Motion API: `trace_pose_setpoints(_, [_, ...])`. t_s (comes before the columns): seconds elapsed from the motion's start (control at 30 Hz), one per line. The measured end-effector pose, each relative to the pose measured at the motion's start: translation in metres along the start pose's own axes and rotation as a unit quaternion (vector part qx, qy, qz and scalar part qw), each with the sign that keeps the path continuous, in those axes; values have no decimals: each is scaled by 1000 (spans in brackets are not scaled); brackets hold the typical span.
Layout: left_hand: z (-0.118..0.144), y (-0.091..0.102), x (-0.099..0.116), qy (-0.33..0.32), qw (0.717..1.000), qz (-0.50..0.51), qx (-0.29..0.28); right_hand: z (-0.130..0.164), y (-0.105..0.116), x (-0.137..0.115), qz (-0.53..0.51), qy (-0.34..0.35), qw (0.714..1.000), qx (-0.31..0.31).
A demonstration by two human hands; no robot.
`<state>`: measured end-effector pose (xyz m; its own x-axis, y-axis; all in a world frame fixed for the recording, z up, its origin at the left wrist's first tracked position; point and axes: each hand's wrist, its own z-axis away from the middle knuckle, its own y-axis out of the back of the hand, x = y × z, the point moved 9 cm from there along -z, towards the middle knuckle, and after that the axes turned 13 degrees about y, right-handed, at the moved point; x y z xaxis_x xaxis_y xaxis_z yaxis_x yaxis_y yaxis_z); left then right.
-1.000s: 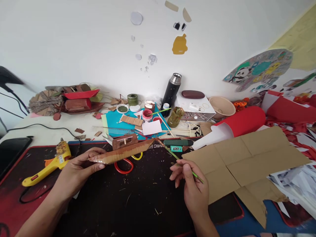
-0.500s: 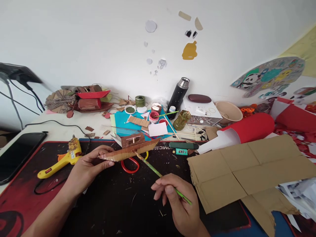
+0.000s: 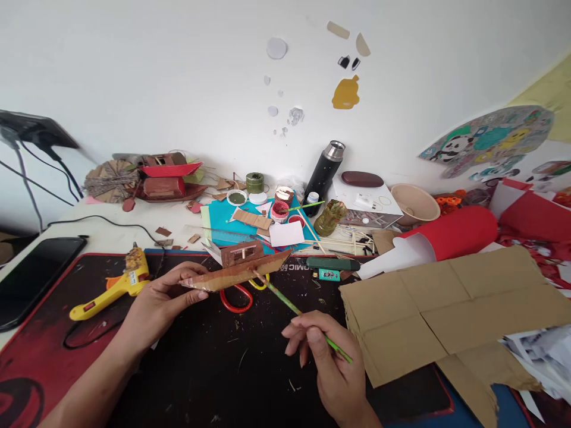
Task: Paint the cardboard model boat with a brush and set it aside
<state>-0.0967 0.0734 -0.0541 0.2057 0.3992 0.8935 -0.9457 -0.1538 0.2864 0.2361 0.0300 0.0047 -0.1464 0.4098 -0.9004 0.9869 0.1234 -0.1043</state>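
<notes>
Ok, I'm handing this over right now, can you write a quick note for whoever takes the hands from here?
Left hand: holds the brown cardboard boat by its left end, raised above the black mat.
Right hand: pinches a green paintbrush, its tip against the boat's near side, below the small cabin.
Nearby: red-handled scissors under the boat, yellow glue gun to the left, paint pots on the blue sheet behind, flat cardboard to the right.
Done: the hull looks mostly brown, cabin fitted.
Left: the stroke is in progress; how much stays unpainted cannot be told, and the far side is hidden.
</notes>
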Motion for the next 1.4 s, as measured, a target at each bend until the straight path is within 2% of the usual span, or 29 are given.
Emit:
trace_pose_setpoints(0.1, [0, -1, 1, -3, 1000, -3, 0, 2, 12, 0, -2, -6, 999, 46])
trace_pose_setpoints(0.2, [1, -3, 3, -13, 1000, -7, -3, 3, 13, -2, -8, -2, 999, 51])
trace_pose_setpoints(0.37, [2, -1, 3, -28, 999, -17, 8, 0, -12, -6, -23, 7, 999, -24])
trace_pose_setpoints(0.63, [6, -5, 8, -61, 998, -28, 10, -9, -54, -21, 12, 74, 987, -142])
trace_pose_setpoints(0.87, [8, -7, 10, -84, 996, -18, 7, -9, -66, -23, 32, 98, 980, -173])
trace_pose_setpoints(1.07, [10, -7, 12, -126, 992, -24, 18, -10, -75, -27, 33, 152, 971, -180])
trace_pose_setpoints(1.4, [12, -7, 12, -134, 991, -24, 17, -7, -78, -19, 26, 129, 973, -189])
